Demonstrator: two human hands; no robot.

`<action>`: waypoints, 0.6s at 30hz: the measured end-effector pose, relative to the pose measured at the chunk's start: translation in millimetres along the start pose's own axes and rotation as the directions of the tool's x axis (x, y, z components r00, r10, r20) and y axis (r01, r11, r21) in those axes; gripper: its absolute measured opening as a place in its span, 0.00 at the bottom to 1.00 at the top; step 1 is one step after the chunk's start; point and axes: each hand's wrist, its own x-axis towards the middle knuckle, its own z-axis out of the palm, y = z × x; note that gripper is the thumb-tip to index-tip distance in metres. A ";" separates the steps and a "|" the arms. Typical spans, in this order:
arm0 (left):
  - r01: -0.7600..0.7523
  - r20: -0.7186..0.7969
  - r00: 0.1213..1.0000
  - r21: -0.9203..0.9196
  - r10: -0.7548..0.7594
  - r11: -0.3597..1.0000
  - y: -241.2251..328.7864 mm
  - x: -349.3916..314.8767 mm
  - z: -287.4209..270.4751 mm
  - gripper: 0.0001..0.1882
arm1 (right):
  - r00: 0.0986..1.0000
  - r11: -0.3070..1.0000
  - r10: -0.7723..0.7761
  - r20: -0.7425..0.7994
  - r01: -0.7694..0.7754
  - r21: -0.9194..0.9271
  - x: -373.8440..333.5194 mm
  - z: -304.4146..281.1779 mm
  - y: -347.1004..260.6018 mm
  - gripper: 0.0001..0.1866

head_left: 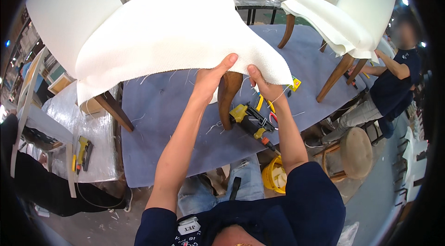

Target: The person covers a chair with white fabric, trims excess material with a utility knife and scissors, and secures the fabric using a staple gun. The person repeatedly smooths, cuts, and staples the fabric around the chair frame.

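Note:
A chair with a white backrest (pixel 74 19) stands on the blue-covered table, its seat draped with loose white upholstery fabric (pixel 162 33). My left hand (pixel 214 75) grips the fabric's frayed lower edge beside a curved brown wooden leg (pixel 229 95). On the other side of that leg, my right hand (pixel 265 85) holds the fabric near the front corner. Both thumbs show on the outside; the other fingers are mostly hidden behind the cloth. Just below my hands, a yellow and black staple gun (pixel 252 123) lies by yellow-handled pliers (pixel 263 103).
A second white chair (pixel 331 19) stands at the right, with a co-worker (pixel 394 74) beside it. Another staple gun (pixel 83 153) lies on the plastic-wrapped surface (pixel 104 139) at left. A yellow bucket (pixel 274 176) and a round stool (pixel 356 153) stand below the table's near edge.

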 end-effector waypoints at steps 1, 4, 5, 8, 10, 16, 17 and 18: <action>-0.037 0.008 0.999 -0.009 0.037 0.999 -0.6 1.8 3.2 0.45 | 0.999 0.999 0.037 -0.029 -0.038 -0.009 -3.7 0.0 5.0 0.16; -0.085 0.052 0.995 -0.023 0.086 0.996 1.4 3.1 3.8 0.40 | 0.979 0.984 0.175 -0.104 -0.176 0.002 -40.9 8.8 36.8 0.17; -0.094 0.029 0.995 -0.003 0.094 0.996 0.8 0.6 1.9 0.39 | 0.966 0.972 0.233 -0.114 -0.232 0.019 -61.6 13.7 43.8 0.16; -0.145 0.009 0.989 0.023 0.145 0.989 5.4 2.6 3.0 0.38 | 0.923 0.735 0.384 -0.033 -0.327 -0.594 -142.7 17.6 107.6 0.28; -0.164 0.070 0.984 0.007 0.163 0.986 2.9 4.9 4.4 0.41 | 0.896 0.500 0.444 0.029 -0.221 -0.837 -178.7 27.3 125.9 0.36; -0.199 0.068 0.978 0.018 0.197 0.980 -3.7 8.1 0.8 0.35 | 0.945 0.771 0.316 0.084 -0.205 -0.603 -157.8 -0.5 136.0 0.35; -0.213 0.085 0.974 0.045 0.208 0.976 -8.3 11.5 -1.3 0.35 | 0.976 0.786 0.216 -0.022 -0.187 -0.590 -155.0 -7.4 122.3 0.35; -0.198 0.075 0.978 0.047 0.195 0.979 -11.5 7.6 -2.7 0.35 | 0.948 0.840 0.276 -0.158 -0.318 -0.439 -150.4 -10.5 96.5 0.36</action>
